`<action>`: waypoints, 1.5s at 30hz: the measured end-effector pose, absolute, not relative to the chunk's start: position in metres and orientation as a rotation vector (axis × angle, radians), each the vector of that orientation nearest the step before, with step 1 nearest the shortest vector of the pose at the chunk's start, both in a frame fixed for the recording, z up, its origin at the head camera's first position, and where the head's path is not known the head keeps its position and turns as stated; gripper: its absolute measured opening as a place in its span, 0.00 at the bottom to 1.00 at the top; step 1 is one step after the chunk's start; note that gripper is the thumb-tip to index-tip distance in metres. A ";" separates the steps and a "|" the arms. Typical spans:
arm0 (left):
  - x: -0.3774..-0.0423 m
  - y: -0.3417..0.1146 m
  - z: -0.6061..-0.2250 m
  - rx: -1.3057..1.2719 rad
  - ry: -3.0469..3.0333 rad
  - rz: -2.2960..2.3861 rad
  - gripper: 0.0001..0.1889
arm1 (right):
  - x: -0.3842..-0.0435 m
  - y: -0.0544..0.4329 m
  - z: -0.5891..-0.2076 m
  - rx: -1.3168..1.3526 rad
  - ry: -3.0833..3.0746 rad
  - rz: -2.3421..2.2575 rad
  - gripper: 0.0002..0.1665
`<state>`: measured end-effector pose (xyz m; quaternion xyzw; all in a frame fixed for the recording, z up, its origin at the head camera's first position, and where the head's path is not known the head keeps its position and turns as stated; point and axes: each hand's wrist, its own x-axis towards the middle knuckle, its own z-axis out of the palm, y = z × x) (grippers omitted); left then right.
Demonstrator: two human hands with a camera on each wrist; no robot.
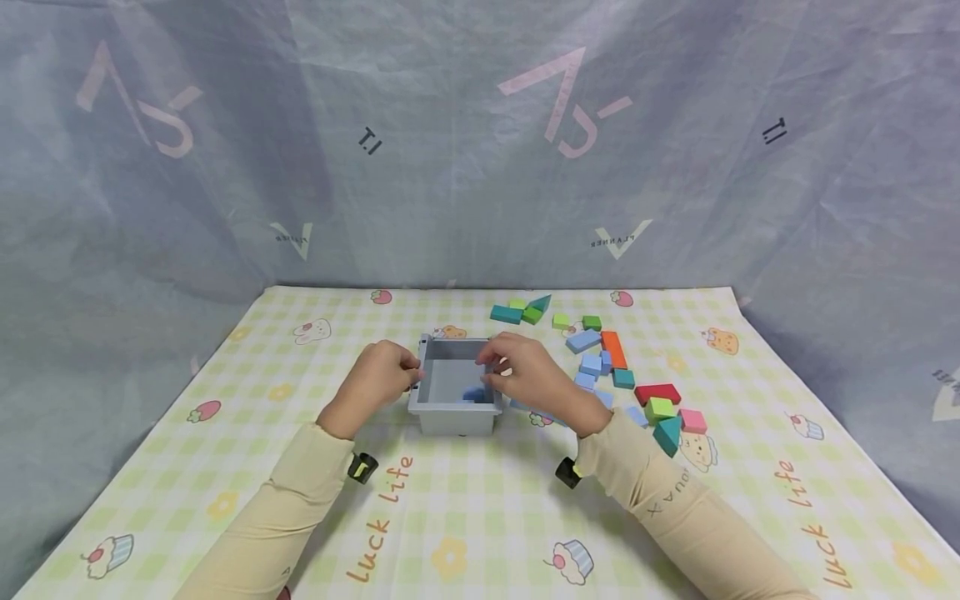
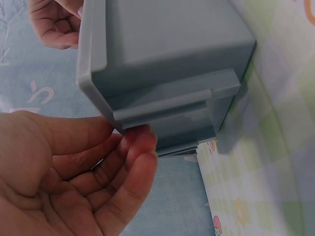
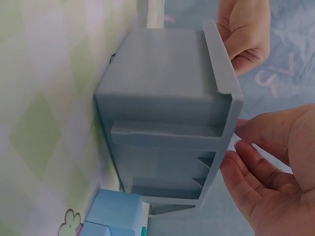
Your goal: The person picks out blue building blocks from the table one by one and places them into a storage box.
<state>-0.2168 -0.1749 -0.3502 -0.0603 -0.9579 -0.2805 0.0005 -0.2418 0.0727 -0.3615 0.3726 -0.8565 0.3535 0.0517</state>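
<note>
A small grey plastic bin (image 1: 456, 420) stands upright on the table, with dark blue blocks (image 1: 472, 395) on its floor. My left hand (image 1: 381, 375) pinches the bin's left rim; in the left wrist view its fingertips lie against the ledge under that rim. On the opposite side, my right hand (image 1: 528, 372) hovers at the right rim, thumb and fingers loosely bent and apart. The right wrist view has the fingertips (image 3: 230, 160) right at the rim's edge, with nothing between them.
Right of the bin lie light blue blocks (image 1: 583, 342), an orange block (image 1: 613, 350), a red block (image 1: 657, 393) and a teal triangle (image 1: 667, 436). Green and teal blocks (image 1: 506, 314) lie behind. A patterned cloth (image 1: 292, 450) covers the table; a grey curtain (image 1: 465, 183) hangs behind.
</note>
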 end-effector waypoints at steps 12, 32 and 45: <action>-0.216 -0.175 -0.349 -0.199 -3.002 -0.863 0.07 | -0.241 0.072 -0.365 1.129 -2.618 1.078 0.10; -0.216 -0.174 -0.347 -0.173 -3.020 -0.905 0.07 | -0.244 0.090 -0.358 1.089 -2.650 1.007 0.12; -0.216 -0.175 -0.349 -0.161 -3.022 -0.918 0.08 | -0.263 0.119 -0.377 0.942 -2.810 0.931 0.15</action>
